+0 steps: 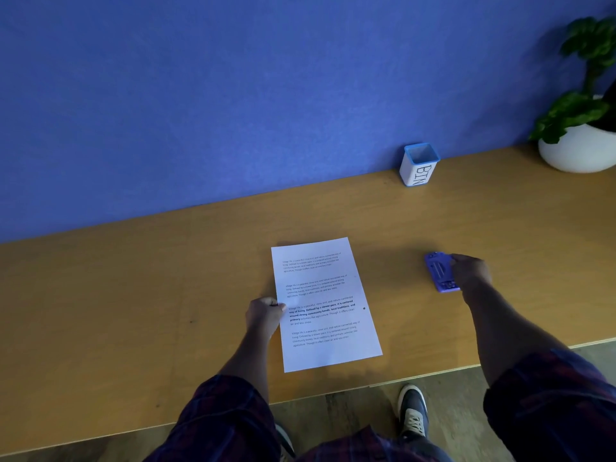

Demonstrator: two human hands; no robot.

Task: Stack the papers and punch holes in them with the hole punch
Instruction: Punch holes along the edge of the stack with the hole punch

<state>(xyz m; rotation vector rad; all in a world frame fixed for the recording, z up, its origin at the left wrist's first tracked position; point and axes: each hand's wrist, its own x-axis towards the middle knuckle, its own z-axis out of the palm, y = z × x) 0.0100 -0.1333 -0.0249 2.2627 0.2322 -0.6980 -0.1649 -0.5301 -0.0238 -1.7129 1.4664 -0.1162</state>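
Note:
A stack of white printed papers [325, 305] lies flat on the wooden table [133, 311], near the middle. My left hand [265, 316] pinches the stack's left edge, thumb on top of the sheet. To the right, a blue hole punch [440, 271] rests on the table. My right hand [470, 270] covers its right side, fingers wrapped on it. The punch still touches the tabletop and stands well apart from the papers.
A small white cup with a blue rim, marked BIN [419, 165], stands at the back against the blue wall [233, 95]. A potted plant in a white bowl [580, 148] fills the far right corner. The table's front edge [366, 386] runs below the papers.

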